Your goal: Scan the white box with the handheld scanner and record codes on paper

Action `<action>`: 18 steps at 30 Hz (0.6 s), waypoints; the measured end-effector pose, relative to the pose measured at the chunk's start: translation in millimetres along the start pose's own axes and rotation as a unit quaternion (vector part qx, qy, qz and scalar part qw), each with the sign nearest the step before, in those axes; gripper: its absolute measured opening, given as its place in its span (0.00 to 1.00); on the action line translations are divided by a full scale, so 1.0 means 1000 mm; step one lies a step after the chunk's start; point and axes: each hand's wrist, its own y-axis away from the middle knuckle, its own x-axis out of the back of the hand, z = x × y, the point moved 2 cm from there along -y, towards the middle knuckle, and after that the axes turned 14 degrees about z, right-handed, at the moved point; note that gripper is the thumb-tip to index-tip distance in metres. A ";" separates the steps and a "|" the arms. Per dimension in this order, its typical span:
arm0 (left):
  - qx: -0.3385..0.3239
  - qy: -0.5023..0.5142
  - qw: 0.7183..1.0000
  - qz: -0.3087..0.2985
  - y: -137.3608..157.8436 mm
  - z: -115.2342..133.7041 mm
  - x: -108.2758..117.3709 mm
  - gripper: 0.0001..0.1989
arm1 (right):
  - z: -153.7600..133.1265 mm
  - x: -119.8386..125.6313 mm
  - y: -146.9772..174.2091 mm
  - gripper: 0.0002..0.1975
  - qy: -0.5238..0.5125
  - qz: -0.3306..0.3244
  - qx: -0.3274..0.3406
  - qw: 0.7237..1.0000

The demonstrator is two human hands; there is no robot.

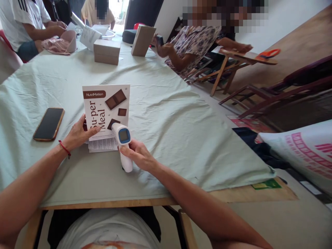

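My left hand (81,132) grips the lower left edge of a white and brown NutriMotion box (94,103), its thumb lying across the front. The box stands tilted on the table with its printed face toward me. Wrapped around the handle of a white infrared thermometer (127,162) is my right hand (138,154). The thermometer's blue-rimmed screen (124,135) faces me, and its head overlaps the box's lower right corner. Under the box, a printed paper sheet (102,145) pokes out toward me. Whether the thermometer touches the box I cannot tell.
A phone (48,123) lies left of my left hand on the pale green tablecloth (166,152). Farther back stand a cardboard box (107,52) and an upright brown box (143,40). Several people sit around; one holds a dark device (160,40). A wooden chair (282,90) stands right.
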 end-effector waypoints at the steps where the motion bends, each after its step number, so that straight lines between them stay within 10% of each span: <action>1: 0.003 0.007 1.000 -0.001 0.000 0.000 0.000 0.26 | -0.001 0.001 0.000 0.17 -0.002 -0.009 -0.006 1.000; 18: 0.033 0.058 0.998 -0.020 -0.002 0.007 0.000 0.29 | -0.034 0.029 0.021 0.18 0.012 -0.141 -0.159 0.977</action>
